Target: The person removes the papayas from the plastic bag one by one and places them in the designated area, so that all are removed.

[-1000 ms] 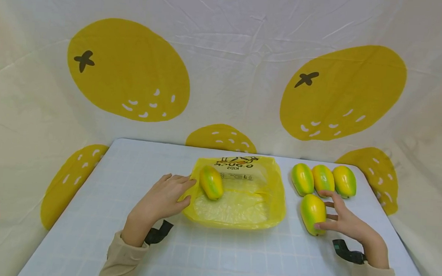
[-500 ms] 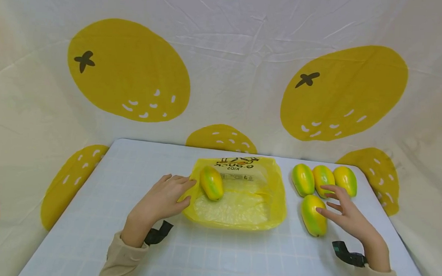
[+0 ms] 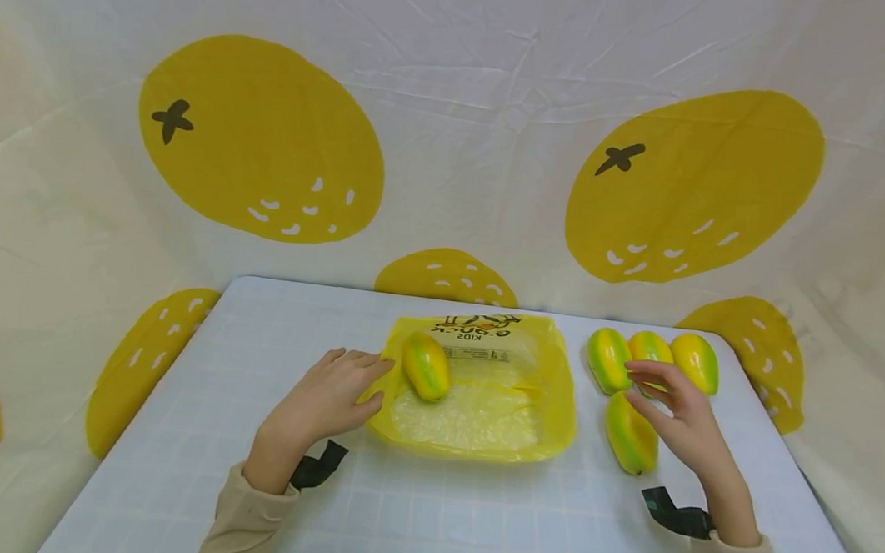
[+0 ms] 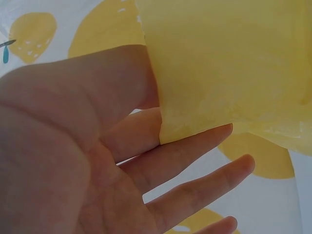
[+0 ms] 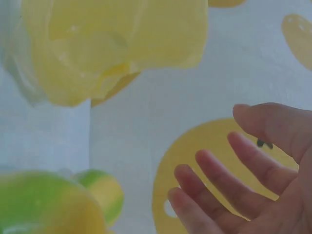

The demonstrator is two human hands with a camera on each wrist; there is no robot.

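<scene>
A yellow plastic bag (image 3: pixel 472 428) with dark print lies spread wide in the middle. Inside its left part rests a glossy yellow-and-green fruit (image 3: pixel 426 367), shaped like a mango or papaya. My left hand (image 3: pixel 331 396) touches the bag's left edge with fingers spread; in the left wrist view, the film (image 4: pixel 224 73) covers the ends of the thumb and index finger. My right hand (image 3: pixel 683 414) hovers, fingers loosely bent and holding nothing, over a similar fruit (image 3: pixel 629 437) right of the bag. Behind it stand several more such fruits (image 3: pixel 607 360), partly hidden by that hand.
A pale checked cloth covers the table (image 3: pixel 475 520). A white curtain (image 3: pixel 478 161) printed with large yellow fruit shapes rises behind and along both sides. Dark straps (image 3: pixel 678 514) sit at both wrists.
My right hand has let go of the near fruit, lifted and shifted slightly up and left above it. The left hand and the bag have stayed in place.
</scene>
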